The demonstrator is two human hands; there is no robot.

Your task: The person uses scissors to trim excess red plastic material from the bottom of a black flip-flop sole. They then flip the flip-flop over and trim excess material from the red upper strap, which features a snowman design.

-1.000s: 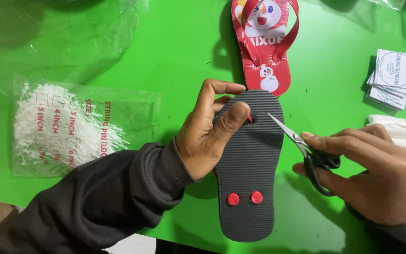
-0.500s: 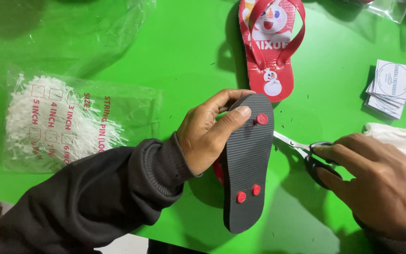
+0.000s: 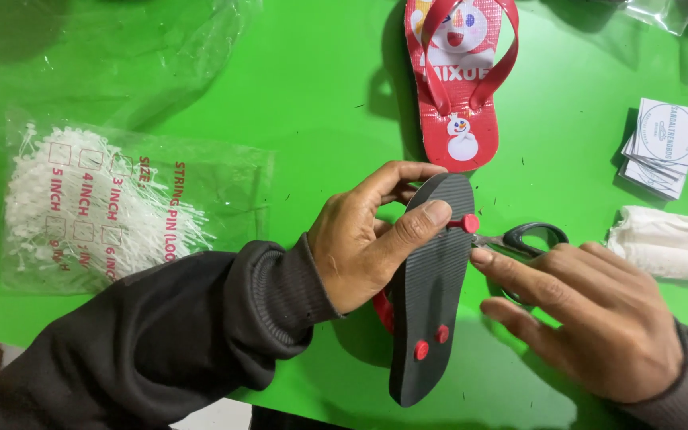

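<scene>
On the green tabletop point(image 3: 312, 95), near its middle, we hold a black flip-flop point(image 3: 431, 295) tilted on edge, its ribbed sole facing up toward us. Our left hand point(image 3: 368, 239) is clamped on it: thumb pressed across the sole near the toe, fingers curled around the far edge. Three red plugs show on the sole, one point(image 3: 467, 224) at the toe just beside the thumb tip, two point(image 3: 431, 342) close together at the heel. A bit of red strap peeks out beneath the sandal, below the left palm.

Our right hand point(image 3: 591, 318) lies just right of the flip-flop, fingers loosely spread and flat, gripping nothing; the forefinger tip reaches toward the sole's right edge and rests over the scissors point(image 3: 523, 239). Scissors lie on the tabletop between the sandal and that hand, black handles pointing right, blades toward the toe plug.

Beyond the held sandal, a red flip-flop point(image 3: 459, 80) lies strap-up, heel toward us, nearly touching the black toe. Left: clear bag of white plastic ties point(image 3: 105, 207). Right: small stack of white printed cards point(image 3: 662, 147), and a white cloth roll point(image 3: 666, 243) below them.
</scene>
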